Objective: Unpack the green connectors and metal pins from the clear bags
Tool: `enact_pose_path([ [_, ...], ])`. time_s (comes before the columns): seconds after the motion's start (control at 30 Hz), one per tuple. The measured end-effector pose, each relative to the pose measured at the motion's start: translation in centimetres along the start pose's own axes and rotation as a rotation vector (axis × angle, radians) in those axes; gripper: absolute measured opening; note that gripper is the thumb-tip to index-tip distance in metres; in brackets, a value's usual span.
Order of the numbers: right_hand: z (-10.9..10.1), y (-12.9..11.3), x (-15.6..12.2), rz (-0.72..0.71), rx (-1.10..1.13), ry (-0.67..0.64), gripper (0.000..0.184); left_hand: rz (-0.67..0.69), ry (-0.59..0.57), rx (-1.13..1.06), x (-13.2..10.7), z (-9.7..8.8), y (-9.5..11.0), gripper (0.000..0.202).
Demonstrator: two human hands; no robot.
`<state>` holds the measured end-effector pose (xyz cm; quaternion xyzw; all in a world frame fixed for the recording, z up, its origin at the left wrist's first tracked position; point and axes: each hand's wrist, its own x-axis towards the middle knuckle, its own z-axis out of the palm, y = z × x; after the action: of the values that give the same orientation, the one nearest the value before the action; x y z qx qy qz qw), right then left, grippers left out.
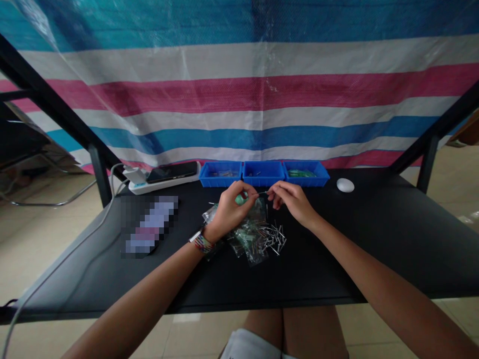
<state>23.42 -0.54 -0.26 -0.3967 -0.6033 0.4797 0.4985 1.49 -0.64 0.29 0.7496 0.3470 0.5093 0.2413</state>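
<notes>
A thin metal pin [263, 192] spans the gap between my two hands above the black table. My left hand [232, 208], with a woven band at its wrist, pinches one end of it between thumb and fingertips. The other end is in the closed fingertips of my right hand [291, 197]. Below lie small clear plastic bags [256, 255], some with green inside, partly covered by my left hand. Against their right side is a loose heap of silvery metal pins [276, 240]. The pin's exact kind is too small to make out.
Three blue bins stand behind my hands: the left bin [220, 182] and middle bin [263, 182] hold small pieces, the right bin [307, 182] green ones. A power strip [149, 188] carries a phone [172, 172]. A white mouse [345, 185] sits right; a blurred object [151, 224] lies left.
</notes>
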Motion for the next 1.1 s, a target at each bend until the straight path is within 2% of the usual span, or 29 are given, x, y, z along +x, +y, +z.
enact_pose_path([
  [0.17, 0.1, -0.5, -0.2, -0.027, 0.000, -0.027, 0.036, -0.024, -0.012, -0.044, 0.0, 0.0, 0.3, 0.012],
  [0.37, 0.3, -0.6, -0.3, -0.073, -0.033, 0.031, 0.037, -0.054, -0.055, -0.030, 0.0, -0.6, 0.5, 0.024],
  [0.57, 0.5, -0.8, -0.6, -0.131, -0.069, 0.069, 0.026, -0.079, -0.109, -0.002, 0.0, -0.8, 0.3, 0.044],
  [0.9, 0.7, -1.5, -1.0, -0.162, -0.088, 0.095, 0.026, -0.070, -0.094, 0.000, 0.1, -0.4, 0.3, 0.024],
  [1.1, 0.7, -1.1, -0.8, -0.084, 0.024, 0.068, 0.035, -0.062, -0.061, -0.078, 0.2, -0.3, 0.4, 0.015],
])
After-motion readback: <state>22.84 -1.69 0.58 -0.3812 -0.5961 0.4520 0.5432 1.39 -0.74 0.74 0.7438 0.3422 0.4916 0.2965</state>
